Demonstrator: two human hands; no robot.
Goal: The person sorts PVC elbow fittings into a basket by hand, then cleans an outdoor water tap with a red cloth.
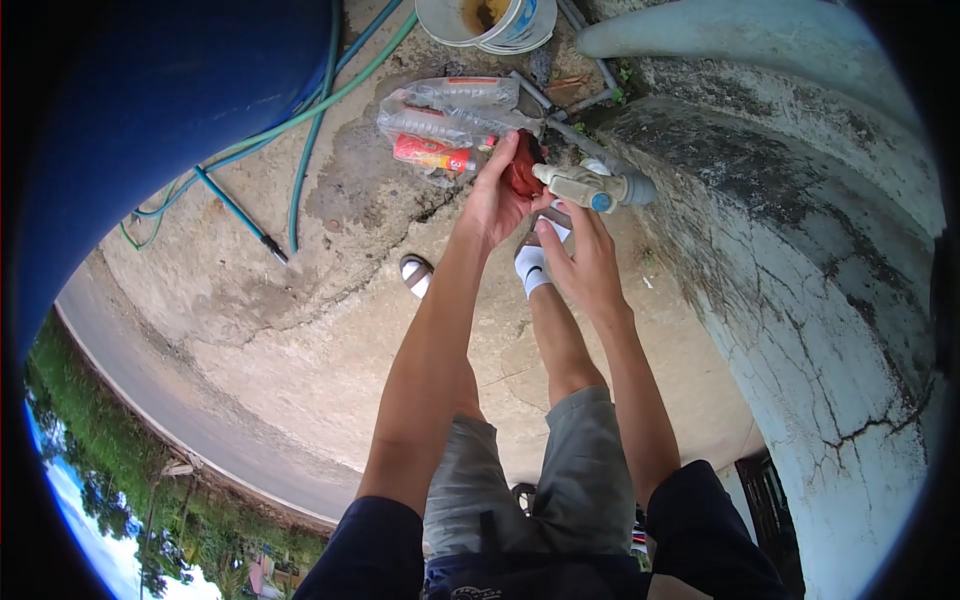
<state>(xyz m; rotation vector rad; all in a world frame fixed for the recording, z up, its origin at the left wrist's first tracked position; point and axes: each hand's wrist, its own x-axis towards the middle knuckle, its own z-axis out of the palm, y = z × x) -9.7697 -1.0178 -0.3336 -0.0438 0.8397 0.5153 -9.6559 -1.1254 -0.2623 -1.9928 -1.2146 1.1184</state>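
Observation:
My left hand (497,200) is closed around a dark red, glossy, soft-looking thing (522,172), its kind unclear, held right at the mouth of a tap. The tap (575,188) is pale plastic with a round blue mark and juts from a grey pipe fitting at the wall. Just below the tap, my right hand (588,262) has its thumb and fingers apart. Its fingertips overlap the underside of the tap. Beyond my left hand lies a clear plastic bag of bottles (450,110), with a red-labelled bottle (430,152) at its near side.
A white bucket (490,40) with brownish contents stands at the far side. Green and blue hoses (305,130) run over the concrete beside a large blue tank (160,90). A cracked, curved wall (790,310) borders the right. My sandalled feet (416,274) are on the ground below.

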